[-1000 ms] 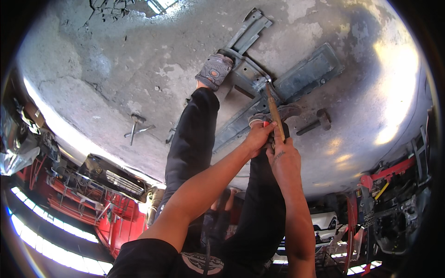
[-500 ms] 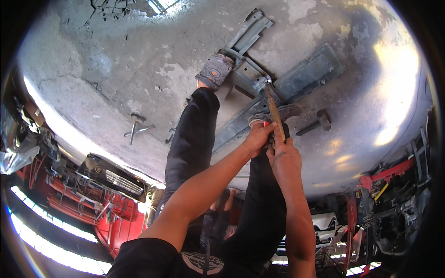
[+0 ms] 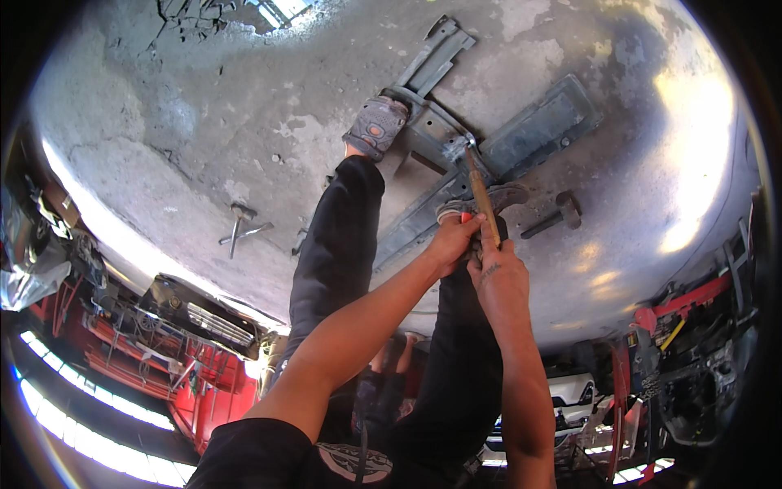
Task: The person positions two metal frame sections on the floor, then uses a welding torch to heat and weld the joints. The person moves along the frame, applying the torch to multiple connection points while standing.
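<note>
In my head view, my right fingers (image 3: 489,235) grip the slender brown tool (image 3: 481,193), its tip at the grey metal frame (image 3: 432,128) on the floor (image 3: 220,138); whether my left fingers (image 3: 470,229) pinch it, I cannot tell.

Metal frame (image 3: 440,133) on floor (image 3: 204,163), ahead of left hand (image 3: 453,247) and right hand (image 3: 500,275); hand tool (image 3: 481,192) runs from hands to frame. Hammer (image 3: 569,210) right of right leg (image 3: 460,334), crossed tools (image 3: 236,231) left of left leg (image 3: 342,236).
</note>
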A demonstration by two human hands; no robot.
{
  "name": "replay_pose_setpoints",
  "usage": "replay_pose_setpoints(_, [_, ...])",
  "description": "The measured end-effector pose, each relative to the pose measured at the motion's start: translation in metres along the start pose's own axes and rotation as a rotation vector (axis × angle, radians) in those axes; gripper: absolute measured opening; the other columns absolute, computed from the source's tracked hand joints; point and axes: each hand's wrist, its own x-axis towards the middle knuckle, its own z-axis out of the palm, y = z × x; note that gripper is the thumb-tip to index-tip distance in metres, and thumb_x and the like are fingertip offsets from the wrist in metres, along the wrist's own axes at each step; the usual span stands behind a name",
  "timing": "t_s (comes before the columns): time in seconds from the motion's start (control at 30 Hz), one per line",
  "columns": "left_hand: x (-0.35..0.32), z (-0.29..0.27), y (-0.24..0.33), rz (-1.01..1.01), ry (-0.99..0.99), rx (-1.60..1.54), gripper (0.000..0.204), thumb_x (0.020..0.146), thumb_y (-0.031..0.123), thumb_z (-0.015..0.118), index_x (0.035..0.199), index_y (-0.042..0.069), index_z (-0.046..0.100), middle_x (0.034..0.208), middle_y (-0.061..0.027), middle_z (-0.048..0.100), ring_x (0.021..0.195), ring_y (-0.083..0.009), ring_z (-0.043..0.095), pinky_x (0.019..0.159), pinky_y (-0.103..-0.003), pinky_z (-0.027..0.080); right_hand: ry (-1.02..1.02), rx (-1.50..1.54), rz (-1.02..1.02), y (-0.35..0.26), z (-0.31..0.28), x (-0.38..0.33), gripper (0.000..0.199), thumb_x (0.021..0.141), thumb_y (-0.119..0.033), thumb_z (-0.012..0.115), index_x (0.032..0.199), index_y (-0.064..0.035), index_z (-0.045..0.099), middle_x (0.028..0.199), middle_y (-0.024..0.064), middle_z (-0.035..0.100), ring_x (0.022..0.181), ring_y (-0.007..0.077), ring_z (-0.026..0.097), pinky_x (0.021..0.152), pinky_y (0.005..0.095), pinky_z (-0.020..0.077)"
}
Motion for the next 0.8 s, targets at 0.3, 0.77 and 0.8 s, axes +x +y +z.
replay_pose_setpoints(0.3, [-0.009, 0.004, 0.006, -0.035, 0.044, 0.003, 0.028, 0.103, 0.028, 0.06, 0.111, 0.001, 0.063, 0.099, -0.008, 0.067, 0.086, -0.0179, 0.066, 0.075, -0.033, 0.054, -0.037, -0.026, -0.001, -0.003, 0.0, -0.001, 0.068, 0.088, -0.023, 0.069, 0.151, -0.0091, 0.046, 0.099, 0.0211, 0.061, 0.075, 0.0392, 0.07, 0.072, 0.0464, 0.0591])
replay_pose_setpoints(0.77, [0.001, -0.002, -0.004, -0.022, 0.036, 0.057, 0.034, 0.105, 0.036, 0.058, 0.115, 0.003, 0.063, 0.105, -0.0077, 0.068, 0.091, -0.0185, 0.067, 0.079, -0.034, 0.054, -0.015, -0.044, 0.015, -0.001, 0.004, -0.002, 0.055, 0.093, -0.009, 0.06, 0.148, -0.0064, 0.05, 0.1, 0.0225, 0.06, 0.076, 0.0387, 0.071, 0.069, 0.046, 0.0579])
replay_pose_setpoints(0.8, [0.002, -0.002, -0.004, -0.022, 0.029, 0.063, 0.035, 0.105, 0.036, 0.058, 0.115, 0.003, 0.063, 0.106, -0.0079, 0.068, 0.092, -0.0187, 0.067, 0.08, -0.034, 0.054, -0.014, -0.046, 0.016, -0.001, 0.005, -0.002, 0.056, 0.093, -0.009, 0.06, 0.148, -0.0066, 0.05, 0.1, 0.0224, 0.06, 0.076, 0.0387, 0.071, 0.069, 0.046, 0.0579])
